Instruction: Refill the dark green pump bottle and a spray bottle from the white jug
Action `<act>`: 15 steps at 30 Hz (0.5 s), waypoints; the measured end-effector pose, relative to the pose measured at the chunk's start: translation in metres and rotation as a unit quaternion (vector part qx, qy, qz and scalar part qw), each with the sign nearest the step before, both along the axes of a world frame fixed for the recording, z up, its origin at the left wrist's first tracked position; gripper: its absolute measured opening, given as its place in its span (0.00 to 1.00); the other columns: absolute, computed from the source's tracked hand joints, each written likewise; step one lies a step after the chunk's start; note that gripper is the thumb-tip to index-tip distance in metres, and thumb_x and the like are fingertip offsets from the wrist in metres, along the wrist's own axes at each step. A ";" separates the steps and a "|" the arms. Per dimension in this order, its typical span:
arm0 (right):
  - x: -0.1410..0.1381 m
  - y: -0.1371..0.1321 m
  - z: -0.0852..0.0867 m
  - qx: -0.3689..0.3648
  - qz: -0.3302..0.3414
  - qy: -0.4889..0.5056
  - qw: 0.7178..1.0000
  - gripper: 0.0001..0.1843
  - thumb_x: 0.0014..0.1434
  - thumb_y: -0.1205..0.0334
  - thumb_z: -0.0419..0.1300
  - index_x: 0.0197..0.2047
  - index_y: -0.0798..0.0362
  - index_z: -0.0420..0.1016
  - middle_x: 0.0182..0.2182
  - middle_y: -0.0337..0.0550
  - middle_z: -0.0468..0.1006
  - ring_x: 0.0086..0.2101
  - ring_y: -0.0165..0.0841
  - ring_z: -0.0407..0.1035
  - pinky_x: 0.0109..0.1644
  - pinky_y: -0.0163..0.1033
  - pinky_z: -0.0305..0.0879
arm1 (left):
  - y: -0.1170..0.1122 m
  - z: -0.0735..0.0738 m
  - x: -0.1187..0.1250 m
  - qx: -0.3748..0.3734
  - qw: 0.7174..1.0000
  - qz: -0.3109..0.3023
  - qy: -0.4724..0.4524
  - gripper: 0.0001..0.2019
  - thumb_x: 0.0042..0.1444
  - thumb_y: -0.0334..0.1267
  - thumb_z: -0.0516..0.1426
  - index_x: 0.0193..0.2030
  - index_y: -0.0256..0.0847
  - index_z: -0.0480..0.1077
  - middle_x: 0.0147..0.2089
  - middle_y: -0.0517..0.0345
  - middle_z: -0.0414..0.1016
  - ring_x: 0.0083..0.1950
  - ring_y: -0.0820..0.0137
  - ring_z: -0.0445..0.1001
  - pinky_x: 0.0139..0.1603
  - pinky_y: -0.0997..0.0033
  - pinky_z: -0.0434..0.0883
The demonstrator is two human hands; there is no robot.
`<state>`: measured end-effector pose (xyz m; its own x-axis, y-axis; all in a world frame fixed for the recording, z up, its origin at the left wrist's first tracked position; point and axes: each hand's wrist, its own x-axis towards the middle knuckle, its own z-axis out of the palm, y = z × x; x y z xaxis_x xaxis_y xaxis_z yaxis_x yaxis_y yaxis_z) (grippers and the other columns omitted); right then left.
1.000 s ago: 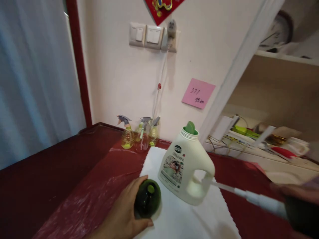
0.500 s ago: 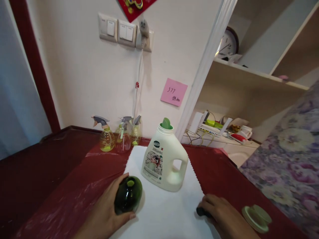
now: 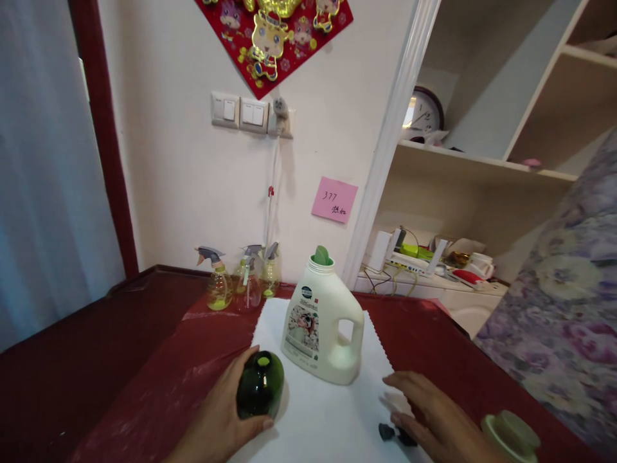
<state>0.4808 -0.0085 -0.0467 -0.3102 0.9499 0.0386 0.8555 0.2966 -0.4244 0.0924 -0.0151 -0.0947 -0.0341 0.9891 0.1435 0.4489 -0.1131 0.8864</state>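
My left hand [image 3: 222, 418] stays closed around the green bottle [image 3: 260, 384], just in front-left of the white jug [image 3: 322, 321]. My right hand [image 3: 429, 418] has now opened flat and holds nothing. The small black piece [image 3: 385, 431] lies on the cloth [image 3: 332, 424] in front-right of the jug, at the fingertips.

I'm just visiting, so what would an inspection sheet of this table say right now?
Surface: red table with a white cloth on it.
Job's things: dark green bottle; open white jug; small black piece.
Clutter: three spray bottles; pale green cap.
Hands: left hand grips the bottle; right hand lies open beside the black piece.
Cables: white cord hangs from a wall plug.
Surroundings: pink note, clock, shelves.
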 end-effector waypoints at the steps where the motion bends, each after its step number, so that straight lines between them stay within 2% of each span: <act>1: -0.002 0.003 0.002 0.010 -0.007 0.032 0.999 0.26 0.66 0.46 0.55 0.62 0.47 0.74 0.62 0.50 0.73 0.61 0.46 0.68 0.66 0.50 0.63 | 0.000 -0.002 -0.001 -0.002 1.000 -0.001 0.002 0.47 0.40 0.38 0.67 0.69 0.40 0.55 0.72 0.37 0.64 0.73 0.47 0.61 0.75 0.43 0.53; 3: -0.009 0.010 0.005 0.039 -0.022 0.095 0.995 0.29 0.65 0.40 0.55 0.63 0.47 0.72 0.63 0.51 0.72 0.62 0.46 0.66 0.68 0.52 0.60 | 0.002 -0.008 -0.002 0.004 1.000 -0.005 0.008 0.47 0.40 0.38 0.67 0.69 0.41 0.55 0.72 0.37 0.63 0.73 0.47 0.61 0.75 0.42 0.53; 5: -0.020 0.018 0.009 0.067 -0.037 0.158 0.985 0.31 0.65 0.38 0.56 0.64 0.47 0.70 0.63 0.52 0.71 0.63 0.46 0.64 0.68 0.54 0.59 | 0.004 -0.016 -0.004 0.018 1.000 0.000 0.011 0.47 0.39 0.37 0.67 0.69 0.43 0.56 0.72 0.39 0.63 0.73 0.47 0.61 0.75 0.42 0.53; 9: -0.049 0.041 0.017 0.074 -0.060 0.307 0.947 0.37 0.60 0.37 0.61 0.65 0.50 0.66 0.64 0.55 0.70 0.62 0.48 0.64 0.66 0.57 0.59 | 0.007 -0.033 -0.008 0.023 1.000 0.010 0.010 0.50 0.38 0.35 0.67 0.71 0.44 0.56 0.73 0.39 0.63 0.74 0.48 0.60 0.75 0.43 0.53; 12: -0.073 0.059 0.026 0.041 -0.050 0.395 0.916 0.40 0.56 0.36 0.64 0.63 0.52 0.67 0.61 0.57 0.73 0.59 0.50 0.67 0.62 0.56 0.64 | 0.006 -0.036 -0.009 0.023 1.000 0.008 0.015 0.50 0.38 0.35 0.68 0.71 0.43 0.56 0.74 0.38 0.62 0.74 0.47 0.60 0.75 0.43 0.53; 15: -0.090 0.076 0.034 0.020 -0.046 0.429 0.902 0.40 0.54 0.34 0.64 0.59 0.54 0.69 0.54 0.55 0.78 0.54 0.49 0.72 0.57 0.52 0.69 | 0.004 -0.031 -0.006 0.025 0.999 0.023 0.019 0.50 0.37 0.32 0.67 0.71 0.44 0.57 0.73 0.40 0.62 0.73 0.49 0.61 0.75 0.46 0.54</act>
<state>0.3912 0.0673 -0.0131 -0.0701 0.9629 0.2606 0.2398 0.2699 -0.9325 0.0860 -0.0113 -0.1258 -0.0723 0.9782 0.1948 0.4876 -0.1357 0.8624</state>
